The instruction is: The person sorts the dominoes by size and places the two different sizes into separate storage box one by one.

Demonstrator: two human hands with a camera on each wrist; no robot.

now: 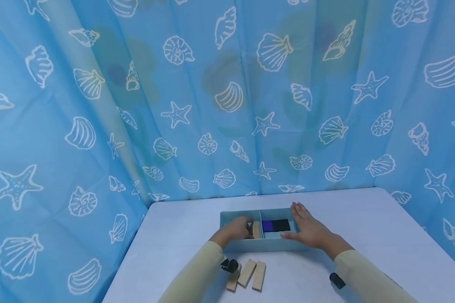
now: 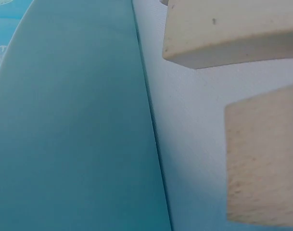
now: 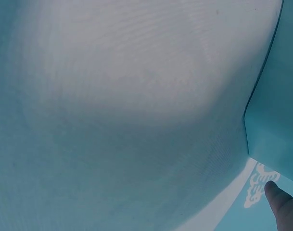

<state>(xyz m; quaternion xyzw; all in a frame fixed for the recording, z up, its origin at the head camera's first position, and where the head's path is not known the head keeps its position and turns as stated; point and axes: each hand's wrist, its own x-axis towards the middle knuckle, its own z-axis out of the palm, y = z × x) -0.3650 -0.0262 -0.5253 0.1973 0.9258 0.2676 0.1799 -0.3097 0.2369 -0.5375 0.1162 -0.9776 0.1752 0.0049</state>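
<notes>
A light-blue box with a divider stands on the white table. My left hand reaches into its left compartment, thumb and fingers curled at a wooden block beside the divider. In the right compartment lie a purple piece and a black piece, side by side. My right hand rests on the box's right end, fingers straight and thumb toward the front wall. The right wrist view catches only fingertips past the box's corner.
Three wooden blocks lie before the box: one partly under the left wrist camera, one in the middle, one at right. A blue curtain with shell prints hangs behind the white table.
</notes>
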